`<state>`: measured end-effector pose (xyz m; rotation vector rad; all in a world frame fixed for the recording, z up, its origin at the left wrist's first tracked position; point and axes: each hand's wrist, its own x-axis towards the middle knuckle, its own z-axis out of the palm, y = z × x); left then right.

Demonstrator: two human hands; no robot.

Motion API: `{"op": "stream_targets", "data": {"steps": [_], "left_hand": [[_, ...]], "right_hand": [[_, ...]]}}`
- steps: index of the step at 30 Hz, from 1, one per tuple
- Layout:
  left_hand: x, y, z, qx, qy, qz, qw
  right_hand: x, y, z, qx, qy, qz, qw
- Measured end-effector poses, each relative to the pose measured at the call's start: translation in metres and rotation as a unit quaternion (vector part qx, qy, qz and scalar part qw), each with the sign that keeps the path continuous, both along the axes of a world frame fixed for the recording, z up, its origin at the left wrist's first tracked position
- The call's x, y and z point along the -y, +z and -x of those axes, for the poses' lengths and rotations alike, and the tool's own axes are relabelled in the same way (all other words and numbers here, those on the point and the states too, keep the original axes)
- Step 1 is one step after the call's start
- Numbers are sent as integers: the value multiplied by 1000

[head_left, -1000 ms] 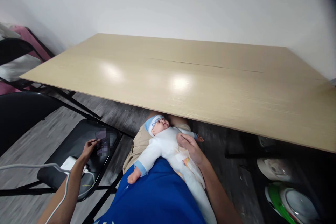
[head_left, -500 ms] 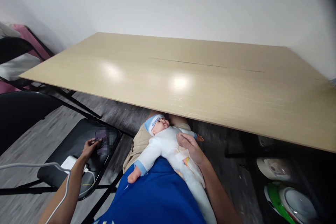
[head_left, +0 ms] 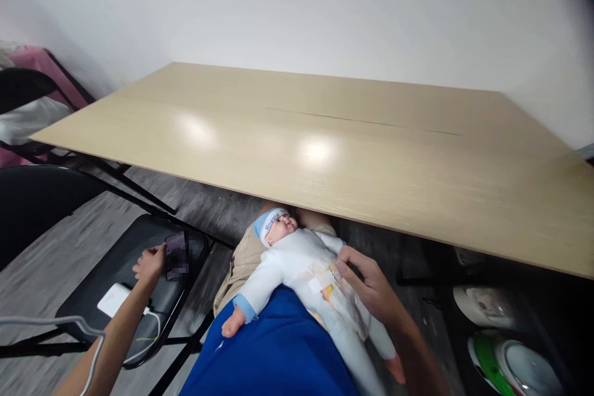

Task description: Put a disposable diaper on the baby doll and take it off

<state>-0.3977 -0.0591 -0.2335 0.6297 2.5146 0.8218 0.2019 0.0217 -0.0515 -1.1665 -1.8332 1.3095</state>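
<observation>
- One doll (head_left: pixel 297 260) at the lower centre of the frame, lying on its back across beige shorts (head_left: pixel 239 266) and a blue shirt (head_left: pixel 273 346).
- Apparently done: dressed in a white suit (head_left: pixel 264 272), with a blue-and-white cap (head_left: pixel 264 229) on.
- On the belly, a pale patch (head_left: pixel 320 281) with orange print; loose wrap or part of the clothing, cannot tell.
- Right hand (head_left: pixel 366 278) at the patch's right edge, thumb and forefinger close together; cannot tell whether pinching anything.
- Left hand (head_left: pixel 151 263) at lower left, fingers curled beside a dark phone (head_left: pixel 176 253); cannot tell whether gripping.
- Not yet lifted: phone flat on the chair seat (head_left: pixel 118 260).
- Probably midway through the handling, with no clear sign of a finish.
</observation>
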Motion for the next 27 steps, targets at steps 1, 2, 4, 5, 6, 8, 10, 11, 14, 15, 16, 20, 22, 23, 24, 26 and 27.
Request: {"op": "stream_targets", "data": {"steps": [1,2,4,5,6,8,10,11,14,15,16,20,22,23,24,26,27], "left_hand": [[-8,8,-13,-6,-6,-6,1000],[-15,17,-29,-5,-27,-19,999],[-27,42,-76,26,-120,-63,990],[-31,59,-106,46,-173,-85,980],[-33,78,-138,74,-248,-110,959],[-34,123,-207,138,-450,-174,865],[-35,165,-272,172,-589,-224,757],[-37,182,-300,177,-640,-240,708],[-50,206,-360,138,-725,-260,623],[-56,206,-373,109,-744,-255,608],[-61,204,-382,77,-762,-244,595],[-75,187,-393,-15,-808,-195,556],[-77,183,-389,-6,-812,-201,547],[-78,182,-387,9,-812,-210,544],[-79,182,-384,27,-812,-219,540],[-80,183,-380,59,-810,-235,534],[-81,184,-378,70,-808,-239,534]], "right_hand": [[3,4,-13,40,-17,-15,999],[6,6,-25,74,-39,-24,996],[13,3,-44,123,-76,-15,989],[17,-1,-49,135,-87,-2,987],[20,-6,-53,140,-90,13,986],[24,-18,-53,131,-82,38,987],[25,-27,-48,118,-73,46,989],[24,-31,-45,115,-74,46,990],[17,-37,-41,110,-95,41,989],[15,-39,-41,107,-98,43,988],[12,-40,-42,102,-99,47,989],[5,-42,-45,100,-90,53,989],[2,-45,-45,114,-96,38,988],[0,-48,-45,122,-100,29,987],[-2,-51,-46,128,-105,20,986],[-8,-61,-47,132,-118,3,984],[-12,-66,-48,132,-128,-5,983]]}}
